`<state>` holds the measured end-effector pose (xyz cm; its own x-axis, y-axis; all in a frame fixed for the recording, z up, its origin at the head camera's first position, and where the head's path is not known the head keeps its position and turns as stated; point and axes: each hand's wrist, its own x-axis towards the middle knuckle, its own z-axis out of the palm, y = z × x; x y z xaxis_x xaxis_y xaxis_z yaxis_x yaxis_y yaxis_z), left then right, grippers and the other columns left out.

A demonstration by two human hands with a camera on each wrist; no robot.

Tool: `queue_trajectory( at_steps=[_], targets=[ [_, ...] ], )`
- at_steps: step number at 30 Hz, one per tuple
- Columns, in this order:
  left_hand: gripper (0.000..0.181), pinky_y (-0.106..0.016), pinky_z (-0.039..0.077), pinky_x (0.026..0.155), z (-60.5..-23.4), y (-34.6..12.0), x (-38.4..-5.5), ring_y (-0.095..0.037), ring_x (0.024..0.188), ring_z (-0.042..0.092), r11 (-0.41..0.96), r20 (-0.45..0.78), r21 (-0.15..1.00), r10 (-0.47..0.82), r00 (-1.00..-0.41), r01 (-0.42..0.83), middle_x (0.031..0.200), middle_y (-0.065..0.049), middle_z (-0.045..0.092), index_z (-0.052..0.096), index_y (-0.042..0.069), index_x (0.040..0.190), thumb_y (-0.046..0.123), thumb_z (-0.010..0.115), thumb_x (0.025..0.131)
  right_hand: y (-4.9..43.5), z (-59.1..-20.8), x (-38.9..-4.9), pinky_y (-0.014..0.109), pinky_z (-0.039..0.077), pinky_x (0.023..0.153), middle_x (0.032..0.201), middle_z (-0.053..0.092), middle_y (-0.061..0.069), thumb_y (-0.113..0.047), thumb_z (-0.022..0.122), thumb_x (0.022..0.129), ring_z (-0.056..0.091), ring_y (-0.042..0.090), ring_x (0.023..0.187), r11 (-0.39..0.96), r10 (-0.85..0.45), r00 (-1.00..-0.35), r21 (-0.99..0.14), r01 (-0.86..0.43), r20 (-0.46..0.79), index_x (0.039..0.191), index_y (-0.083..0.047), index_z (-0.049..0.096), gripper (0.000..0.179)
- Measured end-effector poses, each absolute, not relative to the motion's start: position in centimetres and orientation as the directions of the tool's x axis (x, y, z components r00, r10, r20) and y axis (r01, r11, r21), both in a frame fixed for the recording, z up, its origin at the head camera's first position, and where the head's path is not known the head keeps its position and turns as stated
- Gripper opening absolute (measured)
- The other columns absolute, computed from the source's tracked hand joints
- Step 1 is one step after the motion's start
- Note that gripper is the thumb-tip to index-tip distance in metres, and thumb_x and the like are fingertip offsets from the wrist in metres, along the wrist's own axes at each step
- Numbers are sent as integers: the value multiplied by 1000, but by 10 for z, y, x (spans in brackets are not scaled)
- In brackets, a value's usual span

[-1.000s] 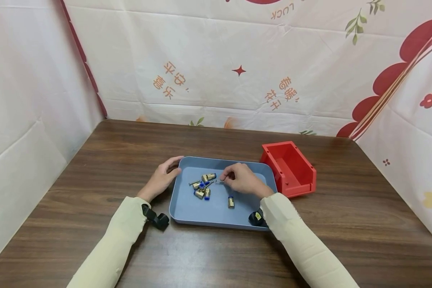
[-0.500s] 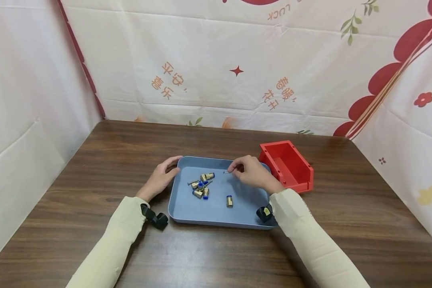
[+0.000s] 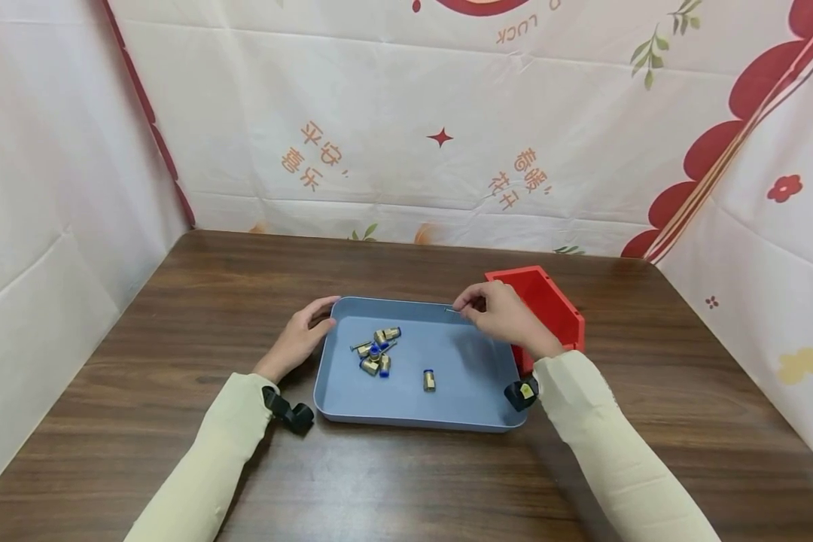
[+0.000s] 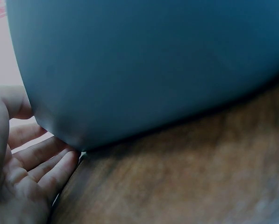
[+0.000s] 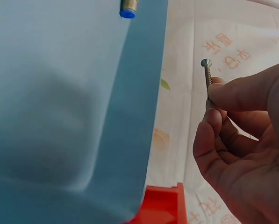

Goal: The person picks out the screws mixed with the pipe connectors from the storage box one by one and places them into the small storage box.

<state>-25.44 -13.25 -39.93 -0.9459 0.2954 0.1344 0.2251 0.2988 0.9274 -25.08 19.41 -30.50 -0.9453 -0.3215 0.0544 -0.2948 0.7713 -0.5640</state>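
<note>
Between thumb and fingertips, my right hand [image 3: 504, 312] pinches a metal screw [image 5: 208, 77], its flat head and thread sticking out of the grip. That hand is over the back right part of the blue-grey tray [image 3: 474, 399], beside the red bin [image 3: 561, 312]. My left hand [image 3: 298, 336] lies at the tray's left back corner, its fingers [image 4: 41, 151] fairly straight against the outer wall. Several brass push-in fittings with blue ends lie heaped on the tray's left half with screws [image 3: 362, 345] among them. A single brass fitting [image 3: 429, 381] lies apart near the middle.
The red bin stands against the tray's right side, partly hidden by my right hand and wrist. Both stand on a brown wooden table [image 3: 393, 482]. A printed white cloth [image 3: 379, 98] hangs behind the table and at both sides.
My right hand has moved right and back with the screw, away from the heap of fittings and toward the red bin. My left hand has stayed at the tray corner.
</note>
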Motion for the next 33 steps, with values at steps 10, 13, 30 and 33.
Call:
queue_trajectory(
  at_steps=[10,13,30,33],
  targets=[
    [45,-54,34,108,-401,-132,-257,-38,131,43,290,141,928,304,-942,232,142,-24,44,38,3,144,13,46,100,216,-291,-249,28,50,67,92,67,15,-2,61,88,56,22,74,775,-293,-949,-552,-308,117,100,1,69,14],
    [45,-54,33,108,-401,-132,-257,-38,131,42,285,144,929,307,-941,235,142,-24,44,38,2,144,13,46,100,229,-290,-249,27,50,66,93,67,15,-3,59,89,55,22,74,791,-264,-957,-540,-287,123,99,0,69,14],
    [45,-54,35,107,-401,-131,-254,-38,130,44,299,136,927,294,-946,226,142,-23,45,39,4,144,12,46,100,291,-296,-242,35,56,73,106,65,23,-7,58,91,57,29,87,836,-125,-990,-531,-137,57,110,2,65,22],
    [45,-54,35,107,-401,-131,-254,-38,130,44,295,138,928,298,-945,229,142,-24,45,38,2,143,12,46,100,297,-296,-241,37,57,74,106,64,24,-7,57,91,57,30,88,839,-107,-993,-531,-119,52,111,3,65,23]
  ],
)
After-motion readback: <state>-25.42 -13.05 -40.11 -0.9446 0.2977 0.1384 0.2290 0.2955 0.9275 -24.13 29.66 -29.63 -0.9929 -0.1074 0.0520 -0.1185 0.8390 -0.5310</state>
